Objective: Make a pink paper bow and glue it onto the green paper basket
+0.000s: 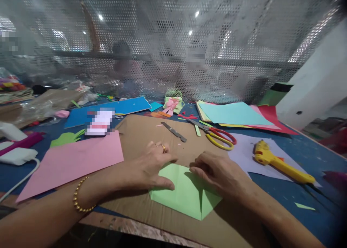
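A folded sheet of light green paper (181, 194) lies on brown cardboard at the near middle. My left hand (151, 163), wearing rings, rests over its left side, thumb flat on the paper and apart from the fingers, which reach past the far edge. At the far right edge of the sheet, my right hand (217, 172) has its fingers curled and its thumb and forefinger together on the paper; its other fingertips are hidden. One slanting fold shows on the sheet's near right part.
Beyond my hands lie a blade (173, 131) and red-and-yellow-handled scissors (221, 138). A yellow glue gun (282, 163) rests on lilac paper to the right. Pink paper (78, 161) and a phone (99, 121) are left. Coloured sheets (233, 113) are stacked behind, before a perforated screen (173, 31).
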{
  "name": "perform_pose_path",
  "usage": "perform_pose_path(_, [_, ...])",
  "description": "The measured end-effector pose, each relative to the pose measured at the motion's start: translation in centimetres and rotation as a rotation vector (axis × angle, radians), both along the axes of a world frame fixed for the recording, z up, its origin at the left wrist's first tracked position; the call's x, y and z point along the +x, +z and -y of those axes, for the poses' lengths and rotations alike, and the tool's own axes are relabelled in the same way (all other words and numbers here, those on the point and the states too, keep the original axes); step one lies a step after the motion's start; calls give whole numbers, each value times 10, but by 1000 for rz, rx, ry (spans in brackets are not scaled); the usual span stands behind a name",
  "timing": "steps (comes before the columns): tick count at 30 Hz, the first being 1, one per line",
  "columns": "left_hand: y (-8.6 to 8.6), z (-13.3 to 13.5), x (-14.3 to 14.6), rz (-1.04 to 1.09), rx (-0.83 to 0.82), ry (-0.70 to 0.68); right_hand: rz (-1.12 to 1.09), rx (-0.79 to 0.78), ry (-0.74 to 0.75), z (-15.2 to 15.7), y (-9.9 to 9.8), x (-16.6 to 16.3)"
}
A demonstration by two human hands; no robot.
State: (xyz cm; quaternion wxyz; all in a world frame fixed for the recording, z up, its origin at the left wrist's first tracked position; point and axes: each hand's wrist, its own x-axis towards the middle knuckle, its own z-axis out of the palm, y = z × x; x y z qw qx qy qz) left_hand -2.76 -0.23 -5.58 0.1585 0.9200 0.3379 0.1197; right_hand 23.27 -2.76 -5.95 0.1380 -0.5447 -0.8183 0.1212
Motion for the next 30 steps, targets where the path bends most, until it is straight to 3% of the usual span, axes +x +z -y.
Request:
perform_pose_path(6, [-6,-3,-1,10,-56,1,-57,-29,29,2,-4,1])
perform_pose_path(19, [-1,1,0,144,-170,10,-257,-191,105,8,2,1])
perform_pose_path(22, [8,4,2,218,-48,14,-302,-181,119,6,9,0])
perform_pose_path(25, [17,10,4,349,223,-28,-355,-193,122,6,15,1])
perform_pose_path(30, [15,14,7,470,432,-114,-486,-272,110,9,19,2])
